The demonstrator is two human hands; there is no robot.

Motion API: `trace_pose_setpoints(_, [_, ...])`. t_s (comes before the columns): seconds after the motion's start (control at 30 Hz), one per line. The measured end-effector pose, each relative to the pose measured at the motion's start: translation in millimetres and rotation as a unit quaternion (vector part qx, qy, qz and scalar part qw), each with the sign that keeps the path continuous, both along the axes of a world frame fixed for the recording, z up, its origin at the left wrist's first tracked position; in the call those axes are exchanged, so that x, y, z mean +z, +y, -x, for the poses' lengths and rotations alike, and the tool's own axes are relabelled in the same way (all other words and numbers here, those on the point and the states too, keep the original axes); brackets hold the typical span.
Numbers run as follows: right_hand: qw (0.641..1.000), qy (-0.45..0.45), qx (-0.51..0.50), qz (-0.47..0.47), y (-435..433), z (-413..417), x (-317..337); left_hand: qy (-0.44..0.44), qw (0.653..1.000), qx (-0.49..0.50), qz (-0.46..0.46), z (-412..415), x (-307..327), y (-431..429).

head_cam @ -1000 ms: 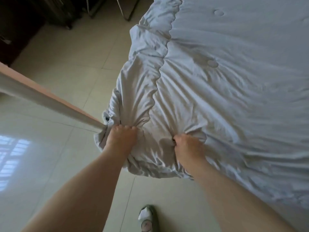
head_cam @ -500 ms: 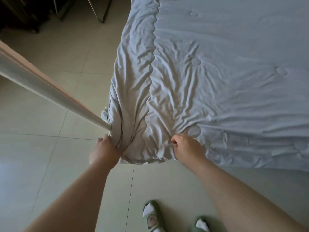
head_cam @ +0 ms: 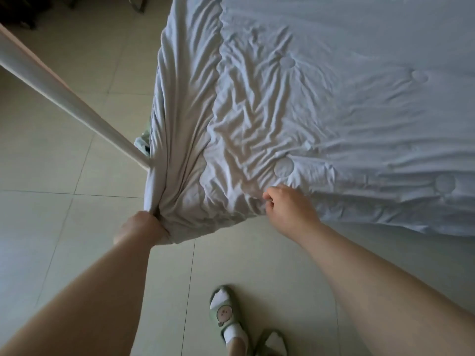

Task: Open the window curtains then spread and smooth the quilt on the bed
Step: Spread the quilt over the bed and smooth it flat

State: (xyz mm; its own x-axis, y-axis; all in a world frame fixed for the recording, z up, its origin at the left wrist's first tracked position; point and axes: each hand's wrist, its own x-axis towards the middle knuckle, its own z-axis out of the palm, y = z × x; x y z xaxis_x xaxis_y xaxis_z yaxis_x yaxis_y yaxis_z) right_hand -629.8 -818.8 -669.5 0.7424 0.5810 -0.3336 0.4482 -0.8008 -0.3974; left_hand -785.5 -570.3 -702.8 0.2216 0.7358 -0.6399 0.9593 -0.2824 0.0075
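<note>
Pale glossy floor tiles point(head_cam: 64, 150) fill the room on the near and left sides of the quilt point(head_cam: 308, 111). The quilt is a white, wrinkled cover spread over the bed, with round stitched patches point(head_cam: 284, 167) across its top. At the quilt's near left corner, the left hand point(head_cam: 140, 227) clenches a gathered bunch of fabric, its fingers wrapped tight and mostly hidden in the cloth, drawing long folds taut. Further right along the quilt's near edge, the right hand point(head_cam: 288, 209) has its fingers curled together, pinching a small fold. A white and pink rail point(head_cam: 64, 93) slants in to meet the quilt's left side. Below the quilt's near edge stand two green slippers point(head_cam: 226, 312) worn over white socks.
</note>
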Motion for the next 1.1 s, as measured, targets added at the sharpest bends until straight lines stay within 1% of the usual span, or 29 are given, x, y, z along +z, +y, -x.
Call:
trace_pose_setpoints(0.07, [1.000,-0.011,0.002,0.006,-10.1,-0.4,-1.5,-0.026,0.997,0.008,0.072,-5.5,7.8,-6.3])
trace_pose_setpoints(0.1, [1.000,-0.014,-0.002,0.011,-14.5,-0.9,-1.6,-0.034,0.994,-0.019,0.098,-8.5,11.9,-9.4])
trace_pose_setpoints(0.13, [1.000,-0.018,-0.007,0.014,-18.6,-0.9,-1.7,-0.027,0.992,-0.067,0.099,-8.1,14.5,-14.3])
trace_pose_setpoints(0.2, [0.999,-0.026,-0.011,0.019,-23.3,0.2,-2.1,0.004,0.983,-0.175,0.061,-0.5,20.3,-27.7])
trace_pose_setpoints(0.23, [0.999,-0.030,-0.009,0.020,-23.5,1.8,-3.5,-0.012,0.978,-0.204,0.038,7.2,19.9,-32.7])
trace_pose_setpoints(0.3, [0.999,-0.034,-0.006,0.014,-21.7,3.6,-8.6,-0.123,0.966,-0.225,-0.019,20.1,12.3,-38.3])
trace_pose_setpoints(0.33, [0.999,-0.034,-0.003,0.010,-19.9,6.0,-12.5,-0.171,0.953,-0.247,-0.049,25.2,6.6,-39.5])
trace_pose_setpoints(0.37, [0.999,-0.034,-0.002,0.009,-18.8,8.8,-16.6,-0.192,0.937,-0.284,-0.067,26.8,0.9,-40.7])
trace_pose_setpoints(0.4, [0.999,-0.034,-0.002,0.007,-18.0,11.9,-19.6,-0.192,0.927,-0.315,-0.063,27.3,-6.1,-41.5])
trace_pose_setpoints(0.43, [0.999,-0.032,-0.001,0.006,-17.4,15.0,-22.5,-0.175,0.930,-0.321,-0.041,26.4,-11.6,-42.1])
trace_pose_setpoints(0.5, [1.000,-0.031,0.000,0.003,-18.1,20.3,-31.3,-0.128,0.958,-0.252,0.043,28.0,-25.4,-43.7])
trace_pose_setpoints(0.53, [1.000,-0.030,-0.002,0.001,-18.7,22.1,-34.9,-0.112,0.970,-0.204,0.069,33.5,-32.6,-42.5])
trace_pose_setpoints(0.57, [1.000,-0.025,-0.006,0.003,-18.5,23.4,-38.3,-0.088,0.979,-0.168,0.072,40.9,-38.7,-40.3])
trace_pose_setpoints(0.63, [1.000,-0.014,-0.012,0.013,-16.9,27.4,-44.3,-0.040,0.992,-0.113,0.048,62.7,-45.6,-33.2])
trace_pose_setpoints(0.73, [1.000,-0.016,-0.012,0.024,-12.1,31.1,-48.8,-0.041,0.998,-0.026,0.026,73.8,-44.0,-19.2])
trace_pose_setpoints(0.87, [0.999,-0.027,0.006,0.020,-3.3,27.9,-48.7,-0.055,0.998,-0.002,-0.044,54.1,-42.8,-1.6])
trace_pose_setpoints(0.97, [1.000,-0.023,0.000,0.020,0.6,22.9,-41.8,-0.097,0.990,0.005,-0.100,27.7,-25.5,-9.3])
trace_pose_setpoints(1.03, [0.999,-0.030,-0.001,0.019,1.1,18.9,-32.7,-0.125,0.984,-0.016,-0.127,4.7,-6.0,-20.7])
trace_pose_setpoints(1.1, [0.999,-0.032,0.001,0.014,0.8,14.6,-20.2,-0.140,0.980,-0.054,-0.128,-16.4,12.7,-30.9])
